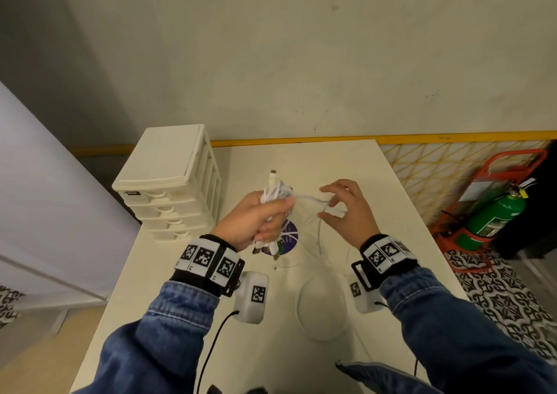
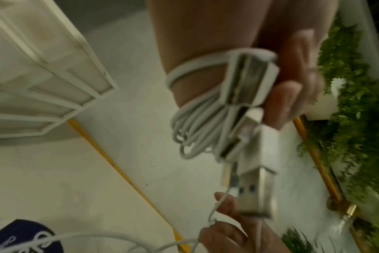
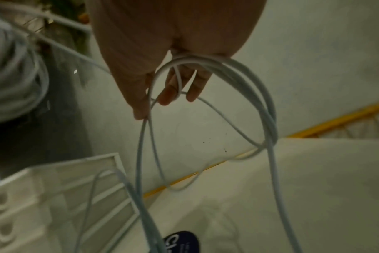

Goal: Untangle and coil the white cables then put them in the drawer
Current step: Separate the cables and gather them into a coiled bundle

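Above the white table [image 1: 391, 212], my left hand [image 1: 256, 221] grips a coiled bundle of white cables [image 1: 275, 190]. The left wrist view shows that bundle [image 2: 197, 130] with several USB plugs [image 2: 257, 188] sticking out of the fist. One strand runs right to my right hand [image 1: 346, 212], which pinches a white cable [image 1: 333, 212] near its plug, the other fingers spread. In the right wrist view, cable loops [image 3: 268, 119] hang from the fingers [image 3: 171, 92] toward the table. The cream drawer unit [image 1: 168, 182] stands at the table's back left, all drawers closed.
A loose cable loop [image 1: 301, 318] lies on the table near me. A purple round sticker [image 1: 291, 240] shows under the hands. A yellow-trimmed wall runs behind the table. A green fire extinguisher [image 1: 497, 212] in a red stand sits on the floor to the right.
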`<state>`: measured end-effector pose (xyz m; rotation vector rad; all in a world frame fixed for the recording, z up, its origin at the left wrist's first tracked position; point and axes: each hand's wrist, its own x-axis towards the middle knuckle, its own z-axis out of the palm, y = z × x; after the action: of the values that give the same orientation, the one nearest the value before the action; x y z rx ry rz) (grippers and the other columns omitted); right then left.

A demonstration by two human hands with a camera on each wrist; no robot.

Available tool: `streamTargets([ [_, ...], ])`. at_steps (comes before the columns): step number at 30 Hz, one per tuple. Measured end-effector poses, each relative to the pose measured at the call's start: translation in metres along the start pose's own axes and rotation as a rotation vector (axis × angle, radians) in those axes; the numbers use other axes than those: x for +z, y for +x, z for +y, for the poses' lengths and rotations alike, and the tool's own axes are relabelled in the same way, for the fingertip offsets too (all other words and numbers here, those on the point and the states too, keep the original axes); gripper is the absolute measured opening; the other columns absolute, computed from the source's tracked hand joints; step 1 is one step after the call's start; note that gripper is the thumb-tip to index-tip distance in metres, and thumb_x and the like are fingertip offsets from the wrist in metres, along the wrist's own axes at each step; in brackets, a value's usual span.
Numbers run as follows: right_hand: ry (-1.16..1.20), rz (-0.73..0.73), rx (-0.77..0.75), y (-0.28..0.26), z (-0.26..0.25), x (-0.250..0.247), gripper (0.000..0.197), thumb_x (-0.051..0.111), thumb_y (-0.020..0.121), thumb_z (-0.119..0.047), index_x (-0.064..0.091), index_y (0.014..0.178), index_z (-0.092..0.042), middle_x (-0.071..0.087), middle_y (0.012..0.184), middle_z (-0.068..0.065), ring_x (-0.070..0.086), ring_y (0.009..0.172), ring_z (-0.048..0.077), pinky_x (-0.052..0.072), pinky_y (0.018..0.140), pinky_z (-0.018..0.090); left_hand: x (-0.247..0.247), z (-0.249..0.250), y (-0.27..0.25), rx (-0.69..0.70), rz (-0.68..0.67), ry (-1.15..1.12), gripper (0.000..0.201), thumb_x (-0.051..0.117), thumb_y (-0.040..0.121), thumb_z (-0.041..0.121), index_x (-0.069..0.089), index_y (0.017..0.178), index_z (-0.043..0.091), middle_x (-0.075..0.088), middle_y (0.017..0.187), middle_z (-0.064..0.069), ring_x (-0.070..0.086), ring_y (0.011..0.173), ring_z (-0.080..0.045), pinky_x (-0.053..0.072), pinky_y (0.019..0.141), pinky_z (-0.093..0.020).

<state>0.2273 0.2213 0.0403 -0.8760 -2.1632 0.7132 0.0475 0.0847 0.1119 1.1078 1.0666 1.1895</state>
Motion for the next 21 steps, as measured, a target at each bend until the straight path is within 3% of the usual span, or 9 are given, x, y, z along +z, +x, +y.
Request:
streamTargets([
  [4,0.354,0.19,0.205,-0.003,-0.009,-0.002,0.049,0.063,0.07,0.013,0.057,0.101,-0.025,0.037,0.119,-0.001,0.059,0.075,0.004,0.046,0.073,0.013,-0.012,-0.005,-0.002,0.075,0.195,-0.082,0.038,0.054,0.092,0.024,0.052,0.054,0.018,0.034,0.038,0.007,0.027,0.03,-0.009,0.02,0.039,-0.025],
  [6,0.365,0.24,0.314,-0.002,-0.009,-0.006,0.043,0.066,0.073,0.006,0.058,0.102,-0.023,0.036,0.119,-0.003,0.056,0.087,0.006,0.046,0.072,0.012,-0.019,-0.008,-0.004,0.095,0.304,-0.127,0.038,0.054,0.094,0.024,0.046,0.057,0.017,0.033,0.04,0.006,0.027,0.031,-0.01,0.022,0.038,-0.023],
  [10,0.254,0.066,0.417,-0.007,0.0,-0.01,0.007,0.074,0.076,-0.021,0.068,0.08,-0.023,0.065,0.091,-0.002,0.062,0.087,0.014,0.048,0.084,0.024,-0.031,-0.004,-0.006,0.152,0.515,-0.22,0.04,0.049,0.096,0.018,0.044,0.057,0.019,0.032,0.039,0.007,0.026,0.031,-0.009,0.023,0.037,-0.021],
  [12,0.256,0.033,0.441,-0.011,0.003,-0.007,0.004,0.075,0.075,-0.022,0.071,0.077,-0.022,0.07,0.086,0.0,0.064,0.084,0.014,0.046,0.08,0.018,-0.033,-0.003,-0.008,0.165,0.566,-0.206,0.046,0.049,0.097,0.017,0.046,0.051,0.023,0.031,0.038,0.006,0.025,0.031,-0.009,0.02,0.039,-0.024],
  [15,0.133,0.009,0.442,-0.012,0.009,-0.002,0.01,0.074,0.076,-0.026,0.071,0.083,-0.019,0.065,0.092,0.004,0.06,0.083,0.015,0.04,0.07,0.015,-0.03,-0.006,-0.01,0.177,0.588,-0.176,0.049,0.051,0.096,0.016,0.048,0.048,0.024,0.031,0.039,0.005,0.023,0.031,-0.01,0.018,0.04,-0.026],
  [17,-0.013,-0.095,0.443,-0.013,0.012,-0.002,0.014,0.073,0.077,-0.024,0.069,0.089,-0.018,0.059,0.095,0.006,0.056,0.081,0.016,0.037,0.066,0.017,-0.029,-0.005,-0.012,0.188,0.596,-0.184,0.044,0.051,0.096,0.016,0.046,0.053,0.022,0.031,0.04,0.005,0.024,0.032,-0.01,0.018,0.041,-0.027],
  [19,-0.092,-0.175,0.429,-0.016,0.019,-0.002,0.017,0.071,0.076,-0.016,0.068,0.093,-0.015,0.058,0.099,0.009,0.056,0.082,0.02,0.038,0.072,0.021,-0.032,-0.001,-0.014,0.217,0.616,-0.206,0.037,0.05,0.097,0.016,0.041,0.06,0.018,0.032,0.041,0.006,0.025,0.033,-0.009,0.02,0.041,-0.025],
  [21,-0.058,-0.157,0.388,-0.023,0.023,-0.003,0.019,0.07,0.074,-0.008,0.068,0.091,-0.017,0.053,0.101,0.006,0.054,0.09,0.021,0.041,0.08,0.026,-0.039,0.005,-0.017,0.257,0.648,-0.235,0.036,0.049,0.097,0.014,0.039,0.063,0.018,0.031,0.041,0.006,0.024,0.033,-0.009,0.021,0.039,-0.022],
])
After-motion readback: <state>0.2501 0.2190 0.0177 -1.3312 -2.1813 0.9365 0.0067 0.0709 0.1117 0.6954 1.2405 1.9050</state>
